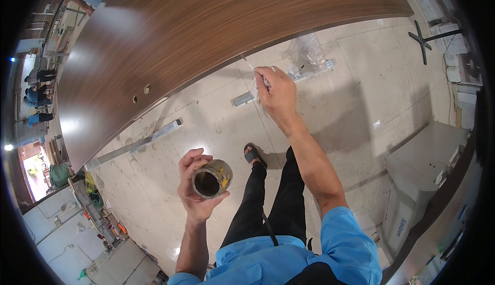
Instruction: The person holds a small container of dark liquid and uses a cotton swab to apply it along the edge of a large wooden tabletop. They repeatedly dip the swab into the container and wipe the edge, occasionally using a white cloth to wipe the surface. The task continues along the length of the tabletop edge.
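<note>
My left hand (195,192) is wrapped round the side of an open round cup (225,170). The cup has yellow smears on its inner wall, and its inside looks dark. In my right hand (278,93) a slim pale stick (249,63) is pinched between thumb and fingers. Its darker tip reaches the near edge of a long brown wood-grain panel (221,24). Whether that tip has bristles is too small to tell. Two round holes (147,89) show in the panel toward its left part.
Metal rails (165,128) lie on the tiled floor beneath the panel, one beside clear plastic wrap (309,50). A black-legged stand (422,41) is at the far right, a grey cabinet (425,156) nearer. A person's arm (80,1) is at the panel's far left; other people (38,94) stand beyond.
</note>
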A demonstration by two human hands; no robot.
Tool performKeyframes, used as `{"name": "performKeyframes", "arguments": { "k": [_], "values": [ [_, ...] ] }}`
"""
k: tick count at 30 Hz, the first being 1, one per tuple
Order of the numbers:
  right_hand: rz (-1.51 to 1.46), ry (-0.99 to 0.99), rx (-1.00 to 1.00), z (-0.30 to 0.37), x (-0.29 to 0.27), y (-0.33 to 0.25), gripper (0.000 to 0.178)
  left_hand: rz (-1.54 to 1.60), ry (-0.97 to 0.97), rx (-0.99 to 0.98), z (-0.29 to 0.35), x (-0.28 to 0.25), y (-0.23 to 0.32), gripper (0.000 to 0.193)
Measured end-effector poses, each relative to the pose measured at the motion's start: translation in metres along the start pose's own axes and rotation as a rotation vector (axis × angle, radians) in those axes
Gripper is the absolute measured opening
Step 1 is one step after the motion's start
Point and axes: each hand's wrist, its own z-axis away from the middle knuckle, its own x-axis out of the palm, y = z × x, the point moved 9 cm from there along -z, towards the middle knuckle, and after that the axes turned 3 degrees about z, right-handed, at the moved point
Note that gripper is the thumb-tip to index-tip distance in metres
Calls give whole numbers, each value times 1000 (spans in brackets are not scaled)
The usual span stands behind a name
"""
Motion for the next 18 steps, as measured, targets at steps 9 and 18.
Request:
{"name": "performKeyframes", "arguments": {
  "k": [9,18],
  "values": [
    [-104,28,-51,1,21,-3,15,2,12,5,4,-4,-3,79],
    [-118,462,56,9,-32,5,8,3,19,4,4,-8,-12,81]
  ]
}}
